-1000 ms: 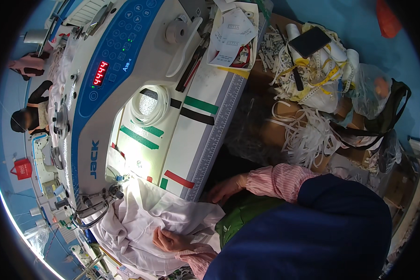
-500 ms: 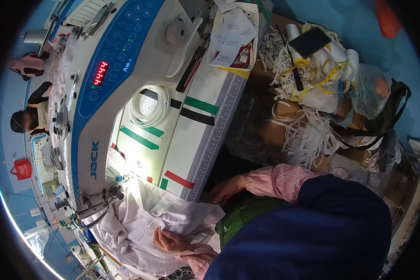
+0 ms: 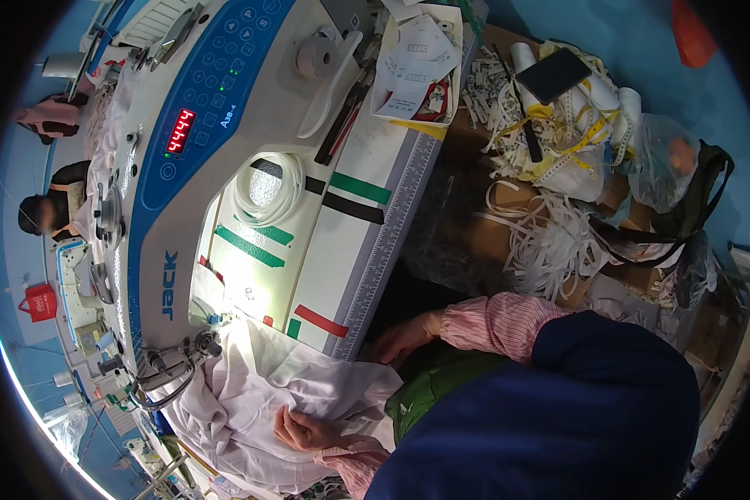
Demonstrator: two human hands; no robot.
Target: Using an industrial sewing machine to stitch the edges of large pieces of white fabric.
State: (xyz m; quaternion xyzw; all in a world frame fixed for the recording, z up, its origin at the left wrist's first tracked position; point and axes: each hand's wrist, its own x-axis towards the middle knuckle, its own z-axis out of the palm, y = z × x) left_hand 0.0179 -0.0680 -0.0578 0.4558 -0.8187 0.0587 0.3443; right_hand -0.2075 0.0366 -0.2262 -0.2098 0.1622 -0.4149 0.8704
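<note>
White cloth (image 3: 250, 400) lies bunched under the needle end of a white and blue sewing machine (image 3: 162, 275) and hangs over the table's near edge. On its folds rests my left hand (image 3: 307, 430), fingers curled and closed on the fabric. My right hand (image 3: 408, 336) is bent down beside the ruler-marked table edge (image 3: 383, 250), above the green cloth (image 3: 442, 379) at my lap. Its fingertips are lost in shadow, so what they touch is hidden. The machine's lamp brightly lights the bed near the needle.
A coil of white cord (image 3: 267, 190) lies on the machine bed. Beyond it stands a box of paper tags (image 3: 417, 71). To the right are a phone (image 3: 554, 75), tape measures (image 3: 590, 137), thread cones and loose white strips (image 3: 550, 242). A co-worker (image 3: 54, 204) sits far left.
Both my hands and the white cloth stay in place. In the background, the co-worker's arm has shifted slightly.
</note>
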